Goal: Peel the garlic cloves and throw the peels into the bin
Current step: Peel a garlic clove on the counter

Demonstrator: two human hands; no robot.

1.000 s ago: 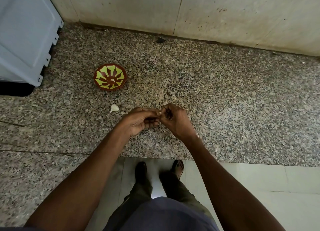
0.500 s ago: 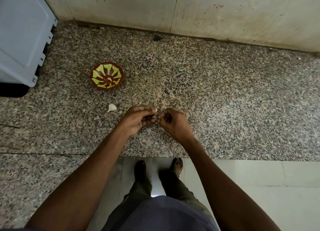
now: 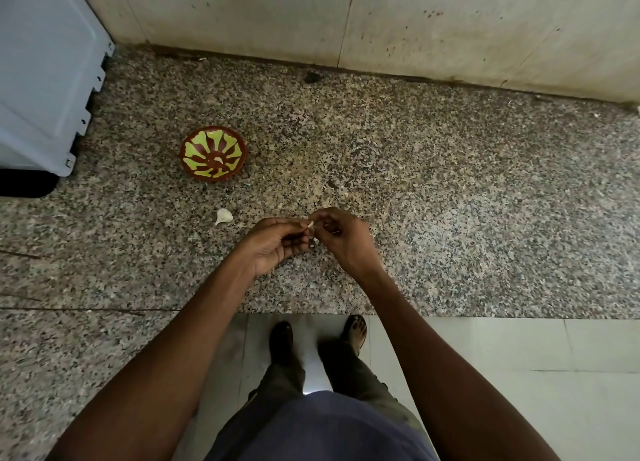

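Peeling in hand: left hand (image 3: 277, 244) and right hand (image 3: 341, 237) both pinch one garlic clove (image 3: 310, 223) above the granite counter (image 3: 450, 201). Second clove (image 3: 223, 216) lies beside the painted bowl (image 3: 212, 153). Next: strip the skin, then find the bin, none visible.

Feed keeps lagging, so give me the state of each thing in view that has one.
Left hand: fingers curled, pinching a garlic clove.
Right hand: fingers curled, picking at that clove.
Second clove: lying loose on the counter, untouched, skin on.
Bowl: upright on the counter, one small pale piece inside.
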